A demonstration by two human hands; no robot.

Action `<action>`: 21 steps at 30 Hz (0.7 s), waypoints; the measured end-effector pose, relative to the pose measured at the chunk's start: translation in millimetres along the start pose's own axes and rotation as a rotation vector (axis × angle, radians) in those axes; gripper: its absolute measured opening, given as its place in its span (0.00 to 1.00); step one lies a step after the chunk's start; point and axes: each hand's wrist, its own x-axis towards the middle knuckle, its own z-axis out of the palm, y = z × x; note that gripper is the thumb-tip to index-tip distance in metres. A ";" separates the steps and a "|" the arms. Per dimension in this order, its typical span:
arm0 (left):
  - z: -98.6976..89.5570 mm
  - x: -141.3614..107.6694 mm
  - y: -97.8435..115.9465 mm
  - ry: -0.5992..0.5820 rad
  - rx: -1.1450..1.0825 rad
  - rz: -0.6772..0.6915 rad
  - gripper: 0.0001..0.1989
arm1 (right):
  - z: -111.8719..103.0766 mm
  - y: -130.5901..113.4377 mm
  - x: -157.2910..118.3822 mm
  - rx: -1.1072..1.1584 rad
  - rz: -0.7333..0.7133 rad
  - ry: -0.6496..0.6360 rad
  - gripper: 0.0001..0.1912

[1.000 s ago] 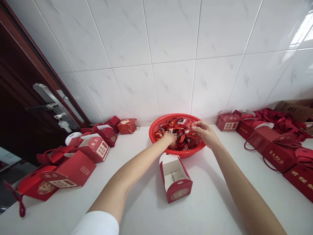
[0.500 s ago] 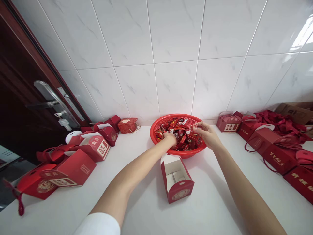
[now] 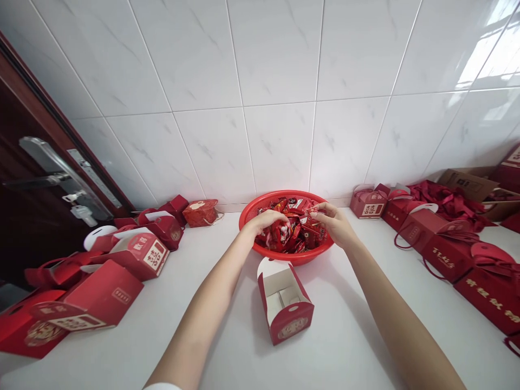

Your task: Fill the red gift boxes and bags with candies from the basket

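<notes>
Many small packets (image 3: 298,234), mostly in shiny red wrappers, lie heaped in a red plastic basket (image 3: 291,259) in front of you, between your two hands. Your left hand (image 3: 268,219) reaches over the near left part of the heap, palm down, fingers curled around the side of a red packet; you cannot tell from this view whether they have closed on it. Your right hand (image 3: 335,223) is at the basket's right rim, thumb and fingertips pinched together on a small red wrapper (image 3: 313,211) above the heap. Just on your side of the basket stands an open red box (image 3: 293,324), upright on the white tabletop (image 3: 345,346), its pale inside facing up and its far flap raised close to the rim. Farther out on your left, red boxes (image 3: 153,250) with printed characters stand crowded together, and a smaller patterned red box (image 3: 200,213) sits near the wall beyond them. On your right, another row of red boxes (image 3: 449,257) runs toward you, with dark red ribbons (image 3: 441,197) piled behind it and a brown cardboard box (image 3: 465,186) near those. White tiles (image 3: 280,143) cover the wall behind everything, and at far left a dark door (image 3: 20,227) has keys (image 3: 83,212) hanging at its lock.
</notes>
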 end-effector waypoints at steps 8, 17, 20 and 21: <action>1.1 1.2 -1.2 0.090 -0.263 0.050 0.12 | -1.0 0.8 0.5 -0.005 -0.001 -0.006 0.20; 6.2 1.1 0.7 0.181 -0.229 0.063 0.09 | 0.0 -0.9 0.1 -0.011 0.011 0.012 0.20; 6.5 5.9 -4.3 0.312 -0.153 0.087 0.12 | 0.6 -2.3 -0.4 0.001 0.024 0.010 0.21; 6.1 7.3 -6.3 0.372 -0.124 0.091 0.13 | 0.8 -2.6 -0.6 0.004 0.026 0.007 0.21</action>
